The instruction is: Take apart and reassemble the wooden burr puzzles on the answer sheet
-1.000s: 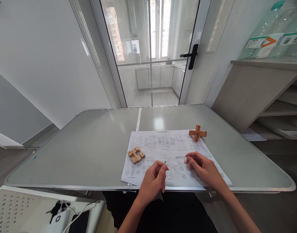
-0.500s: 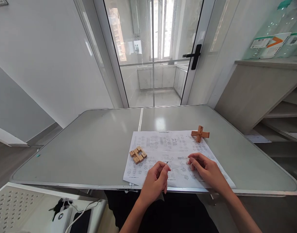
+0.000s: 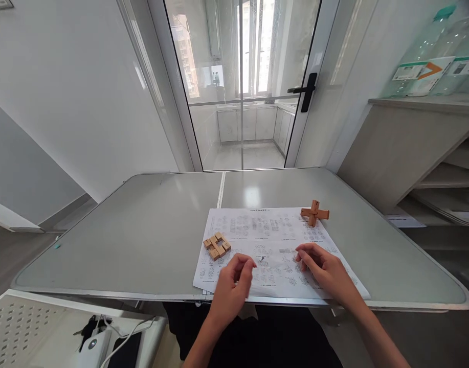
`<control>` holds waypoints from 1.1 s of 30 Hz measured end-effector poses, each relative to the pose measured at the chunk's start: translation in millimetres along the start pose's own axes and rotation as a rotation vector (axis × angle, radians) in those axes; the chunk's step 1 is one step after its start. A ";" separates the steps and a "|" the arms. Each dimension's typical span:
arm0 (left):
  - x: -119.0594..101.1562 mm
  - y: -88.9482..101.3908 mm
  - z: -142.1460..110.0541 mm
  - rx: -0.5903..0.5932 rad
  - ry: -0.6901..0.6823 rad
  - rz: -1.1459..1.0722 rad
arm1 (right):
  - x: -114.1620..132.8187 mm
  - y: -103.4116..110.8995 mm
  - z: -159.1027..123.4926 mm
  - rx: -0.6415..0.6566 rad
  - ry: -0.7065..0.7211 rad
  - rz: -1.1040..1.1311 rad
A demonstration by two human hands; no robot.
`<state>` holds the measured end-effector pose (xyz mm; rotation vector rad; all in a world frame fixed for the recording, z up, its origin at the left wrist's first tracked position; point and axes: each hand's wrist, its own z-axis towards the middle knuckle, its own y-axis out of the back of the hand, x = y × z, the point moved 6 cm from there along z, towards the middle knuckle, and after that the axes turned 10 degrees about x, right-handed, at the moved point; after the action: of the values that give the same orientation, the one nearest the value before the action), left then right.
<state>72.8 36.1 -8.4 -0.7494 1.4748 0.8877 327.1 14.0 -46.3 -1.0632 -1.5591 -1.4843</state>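
Note:
A large printed sheet [image 3: 242,230] covered with small diagrams lies on the table. On its left part is an interlocking puzzle of light wooden blocks [image 3: 214,250]; a reddish-brown wooden cross-shaped puzzle [image 3: 314,213] sits at its far right corner. My left hand [image 3: 234,281] is over the sheet's near edge, fingers curled in toward the thumb, with nothing visible in it. A tiny dark item [image 3: 262,259], too small to name, shows on the sheet right of these fingertips. My right hand [image 3: 324,268] is at the sheet's right side, fingers bent and thumb near the index fingertip, holding nothing visible.
The grey table [image 3: 157,235] has a pale seam and a metal rim. At lower left, a white surface [image 3: 61,327] carries keys, a white device [image 3: 94,350] and cables. Plastic bottles [image 3: 426,71] stand on a shelf at right. A glass door [image 3: 253,122] is beyond the table.
My left hand has moved a little left, away from the tiny dark item, which shows more plainly now. My right hand and both wooden puzzles stay where they were.

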 end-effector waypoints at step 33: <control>11.1 83.7 17.7 -0.258 -0.071 0.910 | -8.7 0.6 0.2 0.017 0.016 -0.075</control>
<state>8.7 93.8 -11.0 -0.1798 1.6594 1.7903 331.2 13.5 -54.1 -0.9905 -1.6128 -1.5232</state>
